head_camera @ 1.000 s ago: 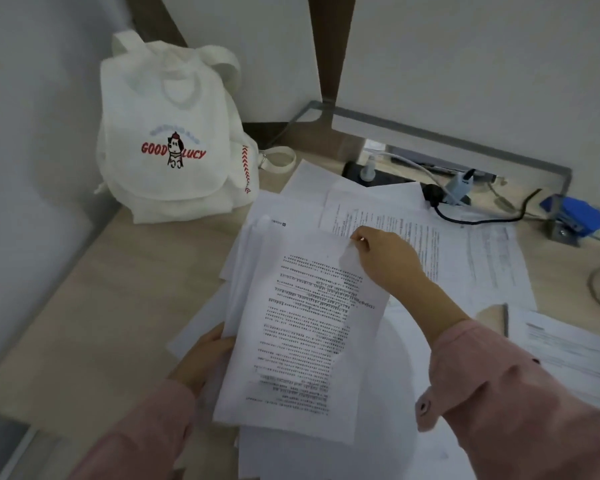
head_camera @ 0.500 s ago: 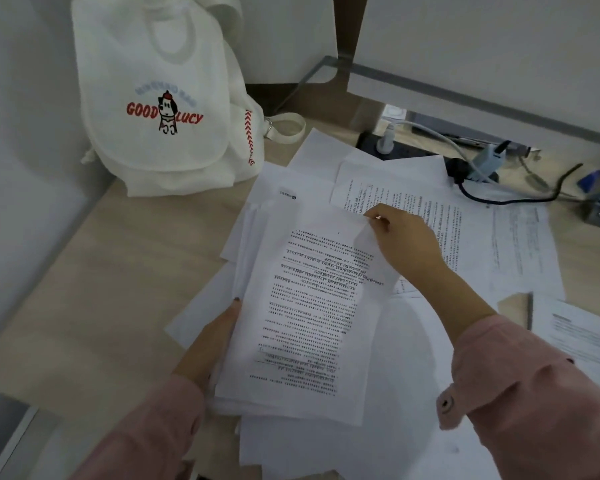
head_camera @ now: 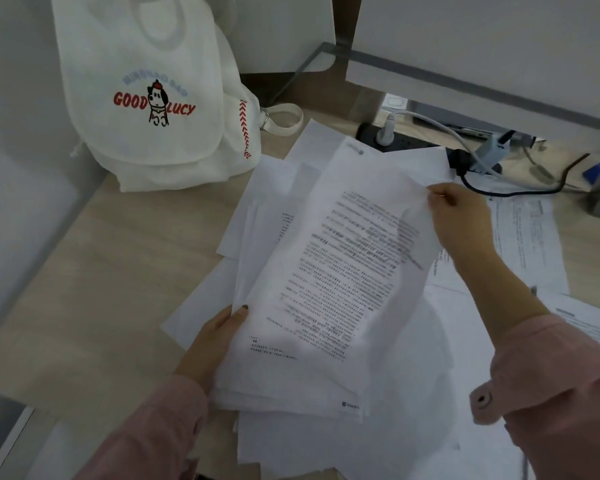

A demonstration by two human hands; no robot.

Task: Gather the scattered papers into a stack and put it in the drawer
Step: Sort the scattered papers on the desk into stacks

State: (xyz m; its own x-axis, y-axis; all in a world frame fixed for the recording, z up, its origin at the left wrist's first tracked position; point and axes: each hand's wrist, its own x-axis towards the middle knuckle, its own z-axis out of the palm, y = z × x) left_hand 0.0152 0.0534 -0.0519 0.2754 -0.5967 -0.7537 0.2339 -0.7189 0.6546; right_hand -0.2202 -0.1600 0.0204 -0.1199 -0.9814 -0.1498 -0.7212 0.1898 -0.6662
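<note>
Left hand: the left hand (head_camera: 213,341) gripped the stack of papers (head_camera: 291,375) at its left edge, down and to the right of the white bag (head_camera: 153,98). The thumb lay flat on top; the other fingers were hidden beneath the sheets.
Right hand: the right hand (head_camera: 461,223) pinched the upper right corner of the top sheet (head_camera: 343,265), the fingertips closed tight on the paper; it was further right of the bag than the left hand.
Top sheet: printed, blurred, its far corner raised and curled, its near end resting on the stack.
Loose papers: more loose sheets (head_camera: 523,230) lay spread flat under and around the stack, the nearest one just beside the bag's lower right corner.
Sleeves: both arms wore pink sleeves (head_camera: 551,393).
Surface: a pale wooden desk (head_camera: 84,271), on which the bag stood at the back left against the wall.
Room: right of the bag, past the papers, lay a black power strip (head_camera: 400,143) with plugs and a black cable (head_camera: 520,192), under a white panel (head_camera: 482,39).
</note>
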